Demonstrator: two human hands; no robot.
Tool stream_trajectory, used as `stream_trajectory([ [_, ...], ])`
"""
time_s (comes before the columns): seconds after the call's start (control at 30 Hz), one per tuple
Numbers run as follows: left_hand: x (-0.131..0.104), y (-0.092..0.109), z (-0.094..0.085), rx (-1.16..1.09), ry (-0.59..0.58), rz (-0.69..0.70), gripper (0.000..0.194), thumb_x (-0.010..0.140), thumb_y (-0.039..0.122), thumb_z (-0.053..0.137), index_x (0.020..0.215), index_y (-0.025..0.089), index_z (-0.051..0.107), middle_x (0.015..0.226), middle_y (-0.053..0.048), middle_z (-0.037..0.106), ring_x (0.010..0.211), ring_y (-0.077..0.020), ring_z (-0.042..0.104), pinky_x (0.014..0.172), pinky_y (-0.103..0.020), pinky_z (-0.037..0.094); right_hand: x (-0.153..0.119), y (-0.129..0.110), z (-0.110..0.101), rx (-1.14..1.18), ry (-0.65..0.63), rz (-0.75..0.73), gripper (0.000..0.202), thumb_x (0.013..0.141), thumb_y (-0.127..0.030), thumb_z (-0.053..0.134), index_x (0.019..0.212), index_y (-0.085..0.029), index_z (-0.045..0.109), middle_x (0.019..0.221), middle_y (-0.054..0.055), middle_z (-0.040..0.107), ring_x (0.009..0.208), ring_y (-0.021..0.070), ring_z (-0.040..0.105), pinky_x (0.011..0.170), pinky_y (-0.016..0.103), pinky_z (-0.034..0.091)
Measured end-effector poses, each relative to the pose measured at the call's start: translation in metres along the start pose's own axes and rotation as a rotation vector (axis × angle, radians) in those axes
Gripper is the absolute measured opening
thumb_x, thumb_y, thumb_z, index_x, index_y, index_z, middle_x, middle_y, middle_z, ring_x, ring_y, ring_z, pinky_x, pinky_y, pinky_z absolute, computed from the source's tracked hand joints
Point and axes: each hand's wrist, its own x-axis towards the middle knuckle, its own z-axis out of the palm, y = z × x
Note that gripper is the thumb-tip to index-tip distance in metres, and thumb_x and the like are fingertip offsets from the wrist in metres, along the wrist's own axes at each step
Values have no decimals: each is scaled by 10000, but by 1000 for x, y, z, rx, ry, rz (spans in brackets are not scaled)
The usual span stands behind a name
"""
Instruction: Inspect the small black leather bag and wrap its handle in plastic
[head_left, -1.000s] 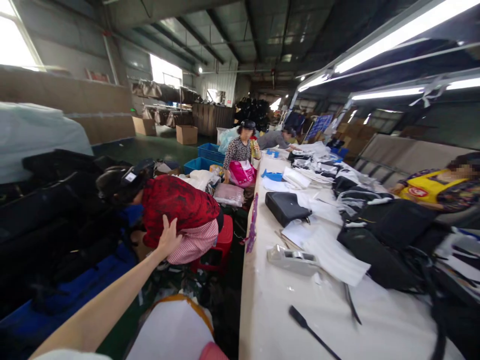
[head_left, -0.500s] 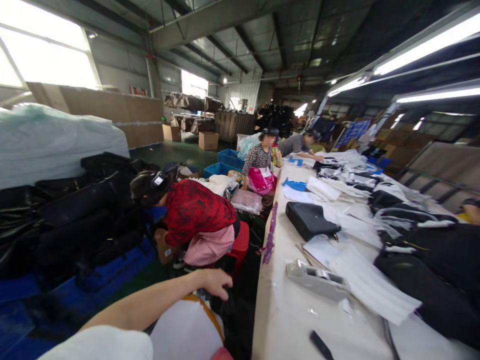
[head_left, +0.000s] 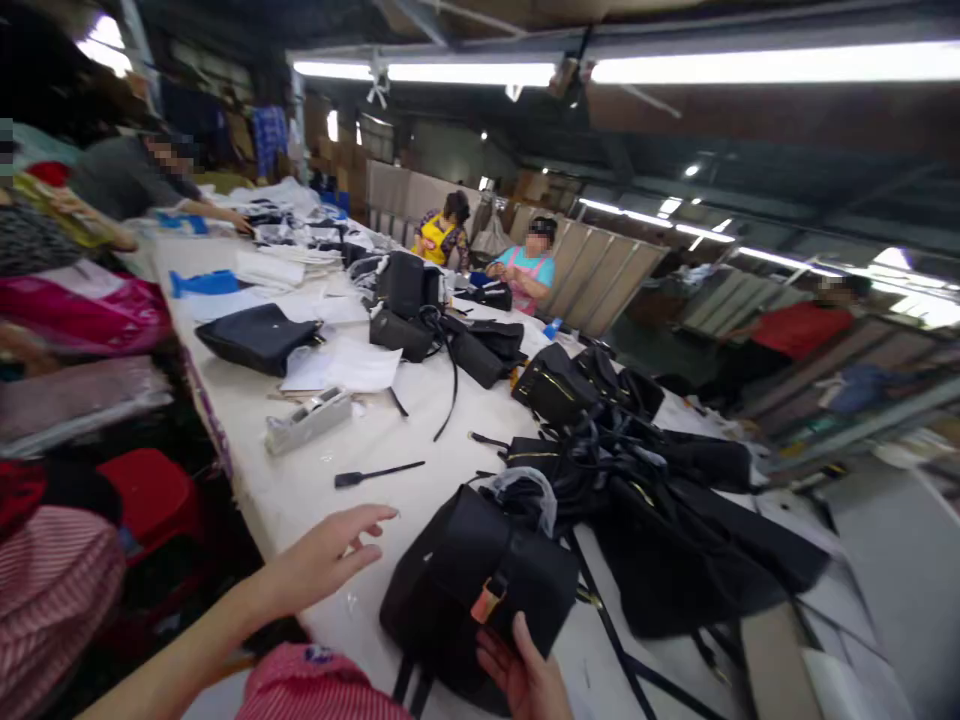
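A black bag [head_left: 465,580] with an orange clasp lies on the long white table [head_left: 300,480] right in front of me. My right hand [head_left: 521,675] grips its near lower edge, thumb up against the front panel. My left hand [head_left: 330,555] hovers open over the table edge, fingers spread and pointing toward the bag, a short gap from it. A clear plastic wrap [head_left: 525,490] sticks out behind the bag.
A heap of black bags and straps [head_left: 630,480] fills the table to the right. A black tool [head_left: 375,473], a tape dispenser [head_left: 307,420], papers and another black bag [head_left: 255,335] lie farther along. A red stool [head_left: 146,495] stands left. Several other people work around the table.
My view has swung right from the crouching person in red to the table. My left hand has come off that side to hover by the bag, and my right hand now holds the bag.
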Motion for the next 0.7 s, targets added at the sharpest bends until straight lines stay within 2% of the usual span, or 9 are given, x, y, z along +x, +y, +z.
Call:
stream_trajectory([
  [0.1,53,35,7,52,-17,147,452,896,363,468,1325,236,535,1399,-86,553,1244,-241,541,1027,-393,462,-2,2,9,-49,-41,-19,711,606,-608,816,1088,-113,647,927,158,761,758,248,729,659,333,539],
  [0.23,130,68,37,163,33,160,656,844,391,493,1419,90,396,1521,-184,377,1406,-290,352,1167,-454,271,-7,4,10,-228,-164,-25,755,686,-732,667,1080,-89,664,869,167,759,732,221,718,660,310,510],
  [0.3,163,84,58,198,43,170,730,821,395,493,1436,35,336,1539,-223,317,1423,-311,312,1162,-458,264,-8,9,11,-248,-161,-34,774,685,-763,632,1056,-85,666,830,160,757,717,220,718,659,306,499],
  [0.37,186,98,77,204,13,187,726,833,424,456,1425,22,336,1487,-244,398,1369,-331,395,1111,-466,325,-5,15,13,-220,-132,-41,779,667,-769,638,1029,-80,667,809,161,755,693,224,718,633,297,489],
  [0.43,198,109,91,197,-46,212,638,855,468,407,1345,61,450,1311,-215,584,1202,-330,553,1001,-445,418,-1,20,14,-207,-105,-45,786,652,-783,630,995,-77,667,773,155,749,654,224,712,588,284,475],
  [0.5,200,117,99,196,-103,238,501,860,504,386,1116,134,608,1030,-132,700,961,-293,639,854,-392,466,3,24,15,-199,-64,-49,804,623,-806,622,968,-81,659,719,133,734,597,217,695,546,277,461],
  [0.53,199,120,102,202,-120,252,444,855,515,392,971,164,637,900,-93,702,861,-269,635,788,-364,463,4,26,14,-196,-42,-50,816,600,-819,622,953,-83,654,686,118,722,567,212,682,533,279,460],
  [0.6,195,125,103,201,-150,254,388,828,539,435,751,194,596,713,-38,641,718,-226,582,680,-317,425,5,29,15,-197,-8,-46,836,545,-841,629,909,-88,646,624,89,692,518,202,654,524,295,469],
  [0.7,191,128,98,7,-301,152,401,780,588,499,660,206,519,574,22,508,571,-164,467,558,-269,340,1,32,18,-222,21,-44,821,533,-868,594,828,-104,644,584,67,664,505,186,635,532,298,476],
])
